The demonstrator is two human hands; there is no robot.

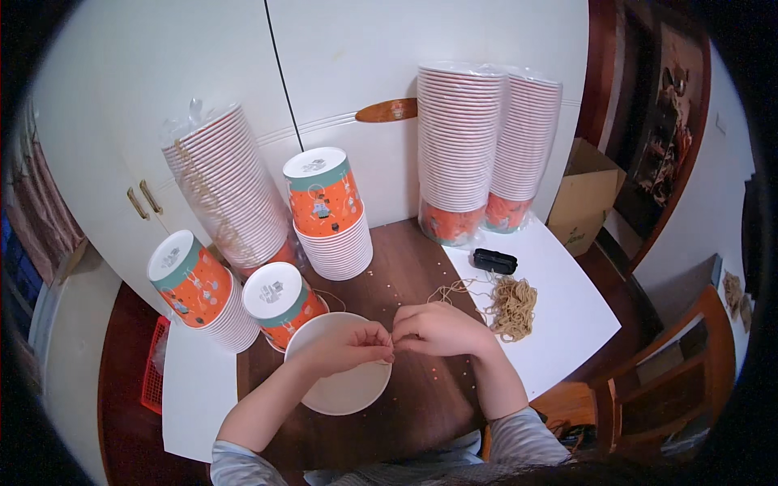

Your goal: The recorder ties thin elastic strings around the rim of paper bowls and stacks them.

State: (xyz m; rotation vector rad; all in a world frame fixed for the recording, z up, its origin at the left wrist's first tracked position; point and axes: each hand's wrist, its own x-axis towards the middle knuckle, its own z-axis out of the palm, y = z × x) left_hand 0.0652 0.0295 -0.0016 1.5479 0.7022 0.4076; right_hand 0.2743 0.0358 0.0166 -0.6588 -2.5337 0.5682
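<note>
- While both my hands meet over the dark wooden surface (405, 397), my left hand (352, 344) hangs above the white lid (340, 393), its fingers pinched narrow on something too small to make out.
- My right hand (438, 328) sits just right of the lid, fingertips touching those of the left, fingers curled tight; what they grip I cannot tell, though a thin strand (454, 287) runs from there toward the pile of tan rubber bands (512, 306).
- That pile lies well to the right of the lid, on a white sheet (567, 324), with a small black object (494, 261) just behind it.
- Behind the lid, touching its far left rim, stands an orange-and-teal lidded cup (279, 304).
- Farther back from the lid stand more capped cups on stacks (328, 215), and tall wrapped stacks (486, 150).
</note>
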